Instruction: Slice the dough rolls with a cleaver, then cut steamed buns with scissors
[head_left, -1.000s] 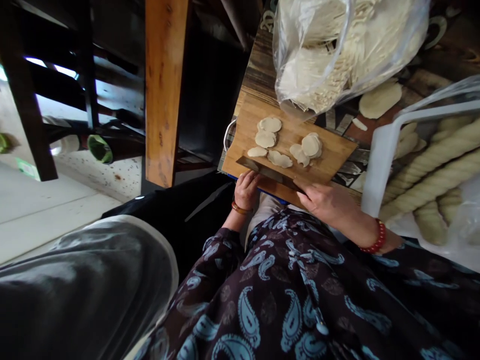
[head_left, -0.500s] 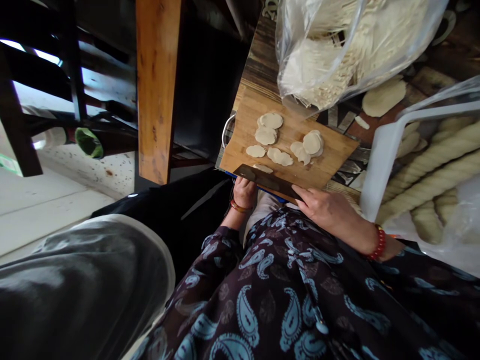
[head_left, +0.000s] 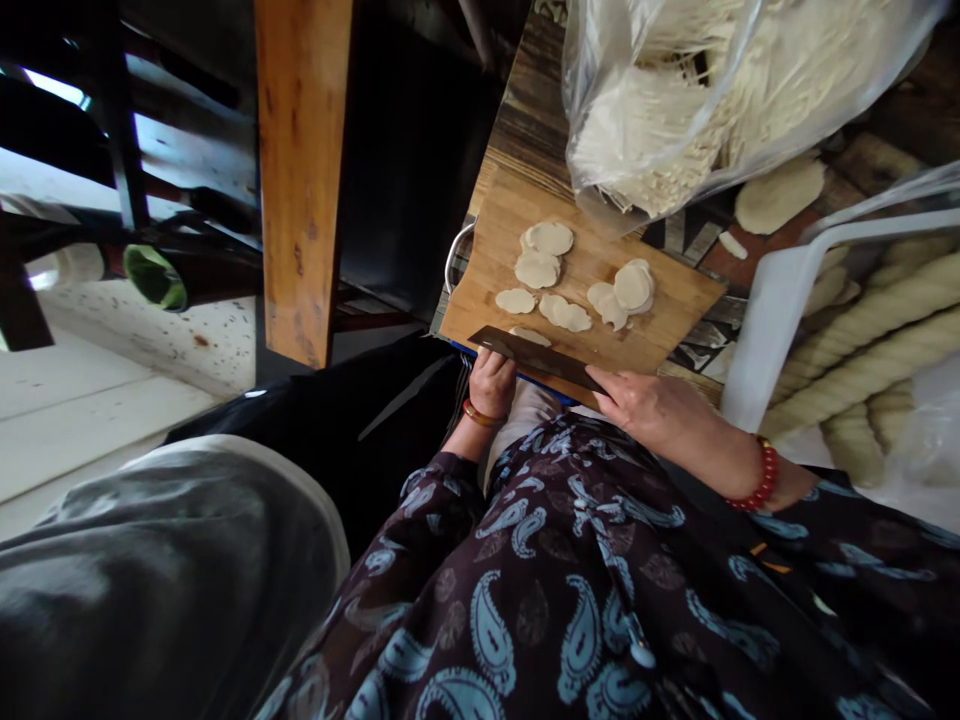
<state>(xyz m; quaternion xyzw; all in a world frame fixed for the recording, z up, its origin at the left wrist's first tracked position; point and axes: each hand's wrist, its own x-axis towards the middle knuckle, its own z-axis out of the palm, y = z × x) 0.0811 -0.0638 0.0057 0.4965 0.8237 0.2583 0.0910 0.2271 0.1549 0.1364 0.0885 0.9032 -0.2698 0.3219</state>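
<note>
Along the near edge of a wooden cutting board (head_left: 499, 210), a broad knife (head_left: 544, 362) is held by the right hand (head_left: 641, 405), whose fingers are closed around its handle end. The blade is pointed toward the left hand (head_left: 493, 382), and its far end is met by that hand's bent fingers. Those fingers are drawn close together, but their tips are hidden by the blade, so it cannot be told whether anything is gripped. The left wrist is circled by an amber bracelet (head_left: 480, 416), the right by a red bead bracelet (head_left: 766, 475).

Just past the blade, a thin pale slice (head_left: 530, 336) is partly covered by it. Farther up the board, more slices are spread: a left pile (head_left: 538, 269), a single slice (head_left: 515, 301), an overlapping row (head_left: 566, 314) and a right pile (head_left: 634, 285). At the board's left end, a metal handle (head_left: 452, 255) is seen.

Beyond the board, a clear plastic bag (head_left: 660, 160) of thin pale strands is set on the table (head_left: 525, 125). Near it, a large oval slice (head_left: 781, 197) and a small scrap (head_left: 733, 245) are laid. To the right, thick ridged rolls (head_left: 885, 325) are held in a white tub (head_left: 766, 330). Well off to the left, a wooden post (head_left: 300, 180) is seen.
</note>
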